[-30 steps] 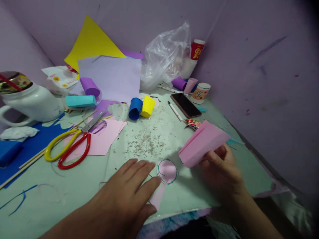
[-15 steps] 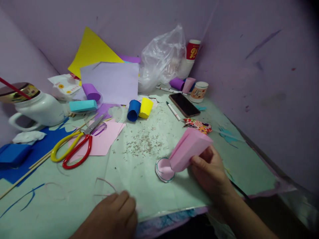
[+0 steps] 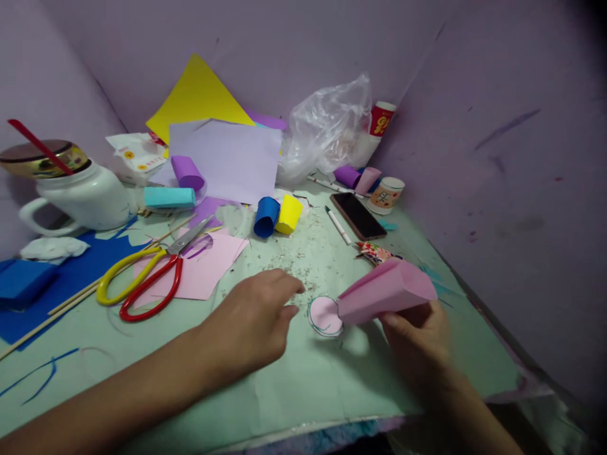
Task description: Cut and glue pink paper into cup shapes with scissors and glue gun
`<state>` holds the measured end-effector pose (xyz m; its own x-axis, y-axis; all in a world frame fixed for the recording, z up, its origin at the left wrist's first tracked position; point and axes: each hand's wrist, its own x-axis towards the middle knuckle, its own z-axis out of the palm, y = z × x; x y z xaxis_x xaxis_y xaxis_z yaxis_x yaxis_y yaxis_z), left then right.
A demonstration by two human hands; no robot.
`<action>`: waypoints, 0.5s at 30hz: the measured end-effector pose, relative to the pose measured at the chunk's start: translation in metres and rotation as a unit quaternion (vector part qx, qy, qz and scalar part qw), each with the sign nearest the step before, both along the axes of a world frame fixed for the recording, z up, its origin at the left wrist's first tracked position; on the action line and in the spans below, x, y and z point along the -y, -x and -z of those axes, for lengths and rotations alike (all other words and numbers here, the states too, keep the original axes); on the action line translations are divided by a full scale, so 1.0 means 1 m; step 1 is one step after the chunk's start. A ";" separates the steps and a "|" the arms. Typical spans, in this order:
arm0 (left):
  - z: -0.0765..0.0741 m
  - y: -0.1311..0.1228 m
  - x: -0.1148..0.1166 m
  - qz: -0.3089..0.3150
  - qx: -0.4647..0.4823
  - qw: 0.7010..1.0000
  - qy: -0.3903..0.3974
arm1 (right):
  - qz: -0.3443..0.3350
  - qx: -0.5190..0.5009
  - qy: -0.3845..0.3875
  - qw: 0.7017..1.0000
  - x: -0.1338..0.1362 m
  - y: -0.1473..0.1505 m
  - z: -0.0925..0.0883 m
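Tilted over the table, a pink paper cup (image 3: 379,292) is gripped near its wide end by my right hand (image 3: 417,332), thumb on the near side. At the cup's narrow end is a pink paper disc (image 3: 325,316) with a dark green outline; whether the two are joined, I cannot tell. My left hand (image 3: 263,313) is just left of the disc, thumb and fingers apart with nothing between them. Left of that hand, scissors (image 3: 175,256) with one yellow and one red handle rest on pink paper (image 3: 208,272).
Small blue (image 3: 267,216) and yellow (image 3: 289,213) paper cups stand mid-table among scattered crumbs. A phone (image 3: 358,215), a marker (image 3: 338,225) and a patterned pouch (image 3: 378,253) are to the right. A white mug (image 3: 90,199) and wooden sticks (image 3: 76,303) occupy the left.
My left hand has come up from the front edge toward the disc, its fingers opening. The pink cup has tipped closer to horizontal in my right hand, and the disc now shows more face-on.
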<state>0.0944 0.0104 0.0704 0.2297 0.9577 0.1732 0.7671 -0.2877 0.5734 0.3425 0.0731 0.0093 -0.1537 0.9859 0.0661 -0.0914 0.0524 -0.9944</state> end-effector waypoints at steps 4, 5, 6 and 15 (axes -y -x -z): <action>0.016 -0.009 -0.025 0.039 0.006 0.999 0.027 | -0.038 0.057 -0.009 0.998 0.000 0.005 -0.009; 0.019 -0.010 -0.026 0.032 0.023 0.999 0.017 | -0.053 0.079 -0.013 0.995 0.001 0.008 -0.010; 0.022 -0.010 -0.027 0.030 0.050 0.998 0.009 | -0.057 0.099 -0.017 0.993 0.003 0.011 -0.011; 0.032 -0.014 -0.028 0.061 0.164 0.981 0.078 | -0.017 0.176 -0.024 0.984 0.011 0.012 0.001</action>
